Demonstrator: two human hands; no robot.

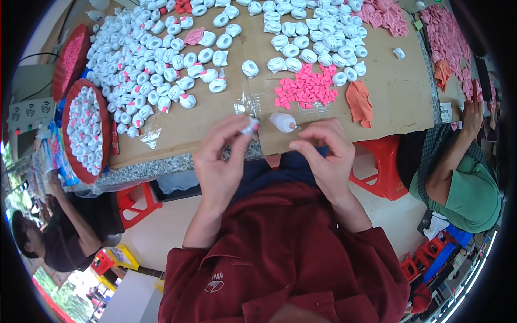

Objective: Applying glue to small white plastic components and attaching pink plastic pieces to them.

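Note:
My left hand [223, 156] pinches a small white plastic piece [249, 127] with a pink spot between thumb and fingertips, above the table's near edge. My right hand [327, 154] is curled, its thumb and forefinger slightly apart, and nothing shows between them. Just beyond its fingertips, a small whitish squeeze bottle [283, 122] lies with its narrow tip toward that hand. Behind the bottle is a pile of small bright pink pieces [305, 87]. Many white ring-like pieces [156, 62] spread over the left of the table, several with pink parts attached; more white pieces [323, 35] lie at the back.
Cardboard [390, 81] covers the table. A crumpled orange cloth [359, 103] lies right of the pink pile. At left stand a red-brown tray of white pieces [101, 175] and another tray of pink bits [82, 40]. Co-workers sit on both sides; a red stool [385, 167] stands at right.

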